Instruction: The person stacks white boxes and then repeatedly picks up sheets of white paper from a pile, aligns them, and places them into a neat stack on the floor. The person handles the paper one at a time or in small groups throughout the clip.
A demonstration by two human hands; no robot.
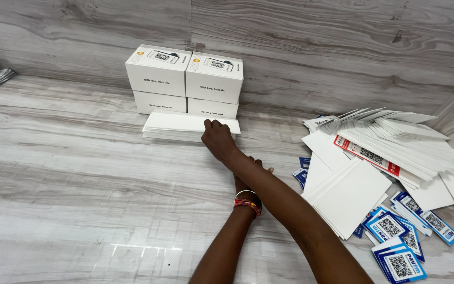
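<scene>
**Right hand on card stack, left tucked under arm**

Right hand (217, 138) reaches fwd, fingers down on near-right edge of white card stack (185, 126); grip unclear, looks like pressing, not clenched. Stack lies on floor (64, 173), just in front of four white boxes (185, 79) at wall. Left hand (248, 176), w/ bangles at wrist, mostly hidden under right forearm, state can't tell. Loose cards and blue stickers (395, 231) heaped at right.

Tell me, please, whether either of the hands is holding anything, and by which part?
Nothing is gripped. The right hand rests on the near right edge of the neat stack of white envelopes; the left hand lies mostly hidden beneath the right forearm, apparently empty.
</scene>
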